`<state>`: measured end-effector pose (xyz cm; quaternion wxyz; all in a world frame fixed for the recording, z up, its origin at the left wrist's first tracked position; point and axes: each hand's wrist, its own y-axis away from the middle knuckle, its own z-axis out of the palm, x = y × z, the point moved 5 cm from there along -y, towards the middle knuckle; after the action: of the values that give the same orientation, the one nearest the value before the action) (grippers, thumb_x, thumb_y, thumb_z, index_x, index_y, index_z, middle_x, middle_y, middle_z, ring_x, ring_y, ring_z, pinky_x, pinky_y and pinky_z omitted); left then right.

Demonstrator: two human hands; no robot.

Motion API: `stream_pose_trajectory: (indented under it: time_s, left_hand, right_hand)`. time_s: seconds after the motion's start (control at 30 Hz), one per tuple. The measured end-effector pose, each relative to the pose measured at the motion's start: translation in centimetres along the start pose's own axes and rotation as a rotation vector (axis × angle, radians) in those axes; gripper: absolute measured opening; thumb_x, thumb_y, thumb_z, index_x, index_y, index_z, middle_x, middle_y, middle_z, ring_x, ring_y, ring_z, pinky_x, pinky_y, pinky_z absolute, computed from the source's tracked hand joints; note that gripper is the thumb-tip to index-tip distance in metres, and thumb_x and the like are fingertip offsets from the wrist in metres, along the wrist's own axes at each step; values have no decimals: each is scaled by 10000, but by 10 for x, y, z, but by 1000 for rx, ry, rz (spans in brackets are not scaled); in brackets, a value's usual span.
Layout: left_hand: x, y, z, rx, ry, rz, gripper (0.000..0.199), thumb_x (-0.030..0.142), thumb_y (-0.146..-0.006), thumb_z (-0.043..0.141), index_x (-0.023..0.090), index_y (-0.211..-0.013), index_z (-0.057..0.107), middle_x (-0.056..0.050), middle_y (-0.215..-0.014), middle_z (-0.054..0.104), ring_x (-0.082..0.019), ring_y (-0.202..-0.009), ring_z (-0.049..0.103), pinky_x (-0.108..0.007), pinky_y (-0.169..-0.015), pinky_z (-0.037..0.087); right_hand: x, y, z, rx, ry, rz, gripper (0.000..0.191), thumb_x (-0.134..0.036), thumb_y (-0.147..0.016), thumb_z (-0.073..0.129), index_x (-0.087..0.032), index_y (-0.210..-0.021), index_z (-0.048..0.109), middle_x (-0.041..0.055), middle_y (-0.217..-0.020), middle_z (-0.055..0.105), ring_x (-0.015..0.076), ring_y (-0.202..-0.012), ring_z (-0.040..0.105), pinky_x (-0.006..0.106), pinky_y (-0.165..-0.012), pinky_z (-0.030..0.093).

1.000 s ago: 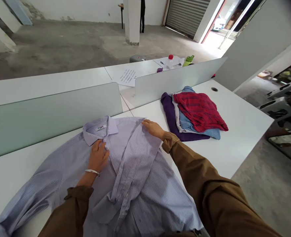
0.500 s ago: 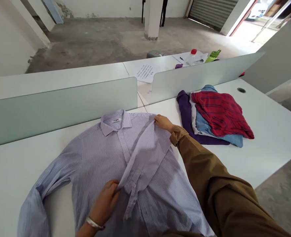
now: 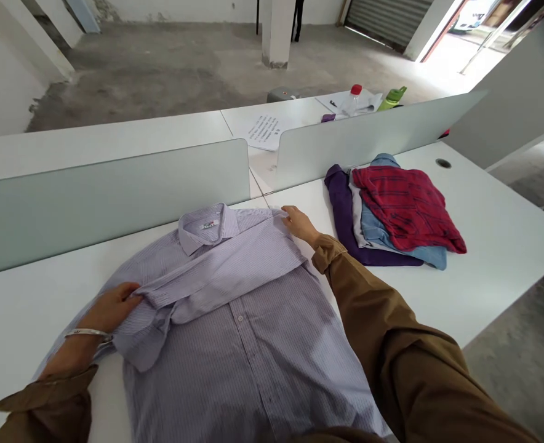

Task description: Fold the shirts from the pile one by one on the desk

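Beyond the striped shirt (image 3: 290, 351), the left frosted divider (image 3: 115, 194) and right frosted divider (image 3: 373, 144) block my forward reach, save one narrow gap between them. Rightward, folded clothes (image 3: 405, 212) obstruct my right hand (image 3: 300, 224); white desktop (image 3: 479, 264) lies open past them.

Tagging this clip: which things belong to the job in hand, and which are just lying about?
Job in hand:
striped shirt, held by left hand and right hand
clothes pile, untouched, possibly related

Lying about:
red-capped bottle
green bottle
printed sheet

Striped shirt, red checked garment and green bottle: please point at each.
Striped shirt (image 3: 216, 337), head view: on its front.
Red checked garment (image 3: 408, 209), head view: on its upper face.
Green bottle (image 3: 391, 99), head view: on its visible part.
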<state>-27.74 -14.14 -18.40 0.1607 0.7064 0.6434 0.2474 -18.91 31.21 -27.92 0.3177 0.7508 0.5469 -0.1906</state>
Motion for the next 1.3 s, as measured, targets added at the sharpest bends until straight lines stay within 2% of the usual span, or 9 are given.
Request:
stream_pose_trajectory:
  time_s: [0.1,0.2,0.3,0.4,0.63,0.87,1.03,1.13,1.3]
  left_hand:
    - [1,-4,10,69,-112,48,212,253,-713,471,185,-902,539,-38,-921,623,-214,-920,567,-356,-835,454]
    - [49,25,22,324,-271,365,266,281,-754,404,147,-959,507,-98,-1073,533,-257,-1095,451,-424,-964,351]
    - [110,66,59,250,-308,654,277,290,-801,383,139,-988,519,-114,-1132,503,-231,-1116,423,-382,-973,344]
    - [160,91,95,178,-320,754,307,288,-825,372,157,-1060,520,-97,-1226,465,-242,-1180,361,-388,-968,338]
    - [236,75,132,116,-244,861,411,352,-835,347,187,-1195,459,-95,-1327,382,-312,-1239,264,-466,-931,323]
    - [247,62,155,45,-298,864,411,376,-832,344,197,-1181,470,-92,-1295,425,-312,-1207,301,-500,-916,307]
    - [247,67,157,77,-310,899,418,400,-838,325,220,-1194,450,-82,-1320,398,-310,-1239,263,-510,-938,275]
    - [251,68,160,52,-306,911,423,412,-833,338,225,-1200,434,-72,-1324,395,-305,-1241,264,-509,-937,284]
    - [238,65,151,48,-291,846,446,452,-825,339,229,-1201,426,-51,-1327,392,-281,-1241,270,-487,-948,299]
  right_hand:
    - [-2,20,-3,66,-11,-69,364,-195,-805,403,-140,-1163,444,99,-1169,472,176,-998,480,301,-849,381]
    - [0,40,2,70,38,-107,336,-215,-792,442,-144,-1118,477,104,-1149,487,203,-1053,436,336,-900,350]
    - [9,58,6,77,80,25,311,-286,-798,451,-123,-1057,510,122,-1065,526,211,-983,466,339,-861,364]
    - [17,81,6,75,67,166,335,-360,-788,457,-124,-1016,520,100,-966,553,182,-857,504,299,-764,390]
    - [26,129,16,-26,52,223,186,-283,-742,467,-163,-861,544,33,-826,580,138,-753,505,245,-678,364]
    - [36,137,8,12,129,333,185,-231,-754,430,-155,-866,556,63,-837,587,163,-776,524,266,-688,388]
    - [-16,100,-14,236,130,-29,402,-305,-830,372,-119,-1181,438,118,-1210,460,193,-1124,397,323,-936,341]
    - [-37,77,8,145,209,-161,479,-371,-837,368,-141,-1256,382,108,-1323,357,244,-1234,262,417,-987,276]
    - [-16,63,53,41,370,-22,491,-432,-846,312,-192,-1270,373,81,-1355,327,294,-1253,211,527,-956,231]
